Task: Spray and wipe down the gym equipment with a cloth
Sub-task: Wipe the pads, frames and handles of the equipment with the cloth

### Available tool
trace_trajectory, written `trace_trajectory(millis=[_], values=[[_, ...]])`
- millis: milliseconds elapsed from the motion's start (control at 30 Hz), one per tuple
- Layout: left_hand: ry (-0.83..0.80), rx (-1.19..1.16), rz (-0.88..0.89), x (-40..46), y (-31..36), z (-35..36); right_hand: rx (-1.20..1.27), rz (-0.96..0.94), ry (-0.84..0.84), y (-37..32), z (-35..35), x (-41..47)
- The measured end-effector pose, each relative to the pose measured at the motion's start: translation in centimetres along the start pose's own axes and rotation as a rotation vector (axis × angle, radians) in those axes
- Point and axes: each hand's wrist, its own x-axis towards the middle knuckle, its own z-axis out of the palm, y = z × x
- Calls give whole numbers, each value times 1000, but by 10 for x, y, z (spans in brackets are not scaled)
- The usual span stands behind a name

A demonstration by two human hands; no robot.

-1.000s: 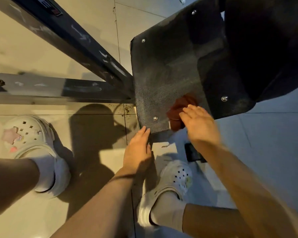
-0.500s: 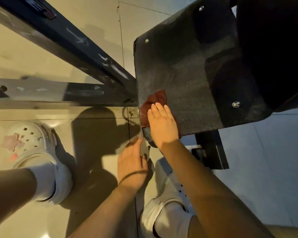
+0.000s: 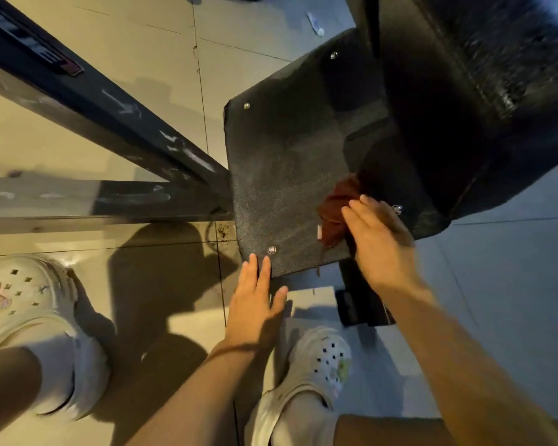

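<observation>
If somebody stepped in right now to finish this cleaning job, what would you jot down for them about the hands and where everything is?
Right hand: fingers straight, pressing the dark red cloth flat onto the black footplate, near its right side by a rivet.
Left hand: open, fingertips resting on the plate's near edge beside the corner rivet, steadying it.
No spray bottle in view.
Done: wiping of the plate is under way; how much is covered cannot be told.
Left: the rest of the plate, the black pad above it, the frame bars.
</observation>
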Motion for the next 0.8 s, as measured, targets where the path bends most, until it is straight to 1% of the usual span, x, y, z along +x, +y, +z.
trace_trajectory(millis=[33,100,200,233,300,400,467,500,533,567,600,633,667,700,733,800], values=[[-20,3,-20,-1,4,3,-6,52,33,15,-8,-3],[-29,6,-73,0,9,5,0,128,-5,20,-17,-8],[-62,31,-113,3,12,4,6,276,-71,-5,-10,-3],[-78,32,-115,3,12,3,24,289,-91,-18,-7,-1],[-106,43,-105,4,9,0,48,170,-143,-46,6,-2],[-125,19,-88,8,0,-3,85,-98,-248,-84,23,-9],[-130,-43,-89,10,-6,-4,136,-175,-292,-86,25,-10],[-129,-66,-89,9,-7,-4,129,-176,-267,-78,22,-9],[-129,-76,-84,8,-8,-4,113,-151,-219,-66,18,-6],[-130,-78,-78,7,-8,-4,114,-85,-176,-50,12,-1],[-128,-84,-74,7,-8,-3,59,-8,-146,-32,7,5],[-132,-88,-73,6,-8,-4,-10,68,-136,-15,-2,15],[-143,-91,-73,6,-7,-5,-53,117,-164,2,-9,21],[-155,-95,-77,7,-6,-6,-48,177,-209,14,-14,28],[-165,-99,-79,7,-6,-7,-28,221,-189,21,-15,34],[-179,-116,-76,7,-7,-10,50,308,-138,13,-11,46]])
